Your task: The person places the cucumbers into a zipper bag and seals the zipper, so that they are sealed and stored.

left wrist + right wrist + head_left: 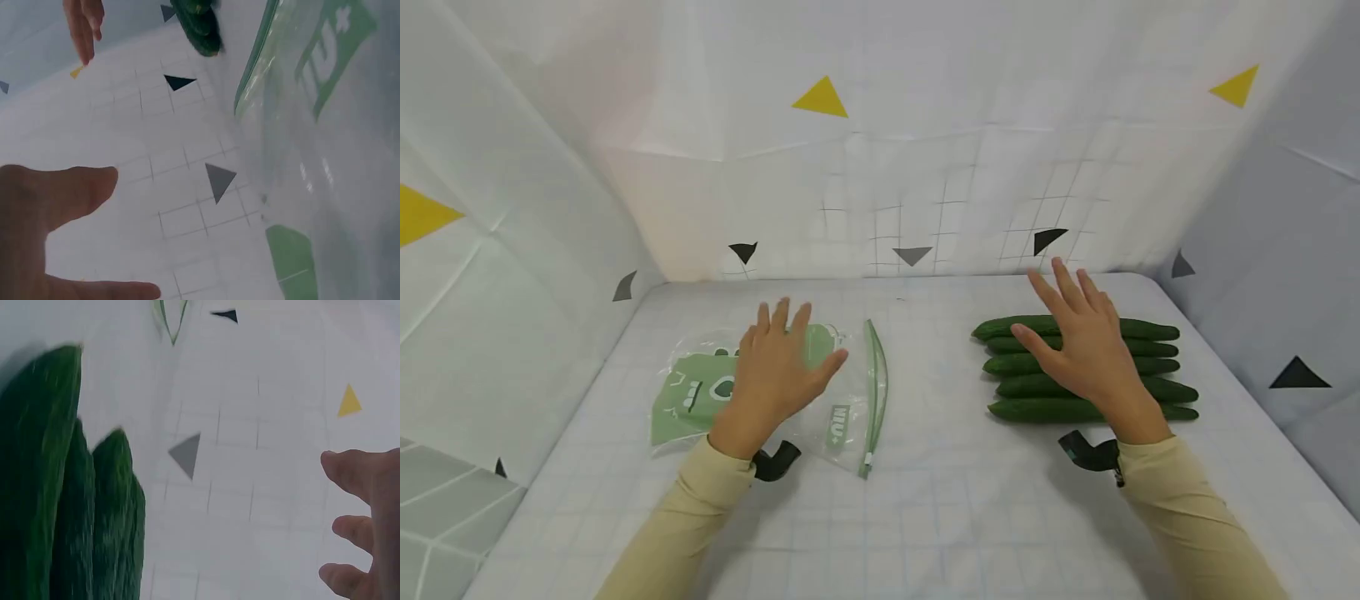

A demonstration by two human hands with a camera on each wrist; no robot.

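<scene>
In my head view, five long, dark green cucumbers (1026,365) lie side by side at the right of the white desk (925,508). I judge them firm, rather heavy and smooth, so they may slip or roll; I would take each one round its middle. The right hand (1090,358) is above them, its grip spread and holding nothing. At the left lies one flat, clear plastic bag with green print (831,379) and a green zip strip (877,400). I expect it to be light, limp and slippery; the zip edge seems to me the best place to pinch. The left hand (771,371) is above the bag, its grip also spread, with nothing in it.

In my left wrist view, the left hand is apart from the bag, and some cucumber ends show at the top.

In my right wrist view, I can separate only four cucumbers; the right hand is well apart from them.
</scene>
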